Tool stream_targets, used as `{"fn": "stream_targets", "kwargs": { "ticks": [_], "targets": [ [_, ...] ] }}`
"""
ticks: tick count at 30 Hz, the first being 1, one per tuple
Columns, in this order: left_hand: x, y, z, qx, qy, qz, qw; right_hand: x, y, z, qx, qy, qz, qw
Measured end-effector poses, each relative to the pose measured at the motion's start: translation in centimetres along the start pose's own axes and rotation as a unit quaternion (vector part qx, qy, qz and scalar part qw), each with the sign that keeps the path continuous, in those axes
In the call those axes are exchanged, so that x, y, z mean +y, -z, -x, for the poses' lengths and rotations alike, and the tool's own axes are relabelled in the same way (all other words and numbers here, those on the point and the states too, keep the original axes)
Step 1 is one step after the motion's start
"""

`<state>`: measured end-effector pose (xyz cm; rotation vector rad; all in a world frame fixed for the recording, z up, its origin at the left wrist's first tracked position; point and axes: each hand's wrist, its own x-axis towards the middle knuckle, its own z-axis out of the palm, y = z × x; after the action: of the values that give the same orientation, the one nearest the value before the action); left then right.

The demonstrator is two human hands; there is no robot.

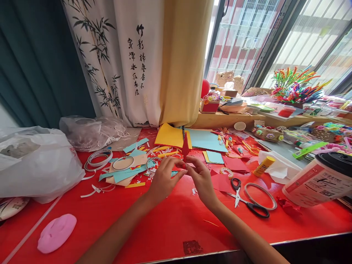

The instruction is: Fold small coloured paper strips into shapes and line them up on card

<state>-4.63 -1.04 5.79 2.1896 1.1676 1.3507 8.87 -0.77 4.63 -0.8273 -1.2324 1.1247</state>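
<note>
Above the bench (170, 223), pinches narrow red paper (185, 146) upright by its lower end, with left grip (165, 176) and right grip (202, 179) both closed on it. Probably light, fairly stiff, easily creased; best held gently near the base. Smooth and cluttered below, with scraps (121, 177) leftward, scissors (237, 196) rightward; beyond, curtain (181, 55) and bright window (244, 40).

The table (165, 227) is smooth and glossy. Scissors (238, 197) have shiny metal blades and plastic handles. The folded piece (185, 147) looks like matt paper, the bag (52, 161) thin, wrinkled plastic.
</note>
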Motion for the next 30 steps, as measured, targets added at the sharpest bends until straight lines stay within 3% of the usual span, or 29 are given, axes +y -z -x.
{"fn": "stream_targets", "kwargs": {
  "ticks": [15, 22, 30],
  "targets": [
    [-0.5, 0.0, -0.1, 0.051, 0.018, -0.049, 0.997, 1.2, -0.4, 0.1, -0.044, 0.019, -0.010, 0.999],
    [-0.8, 0.3, -0.4, 0.051, 0.053, -0.005, 0.997, 1.0, -0.1, 0.0, -0.076, 0.043, 0.077, 0.993],
    [-1.4, -0.2, -0.3, 0.035, 0.049, 0.000, 0.998, 1.1, 0.0, -0.3, -0.042, 0.036, 0.061, 0.997]
  ]
}}
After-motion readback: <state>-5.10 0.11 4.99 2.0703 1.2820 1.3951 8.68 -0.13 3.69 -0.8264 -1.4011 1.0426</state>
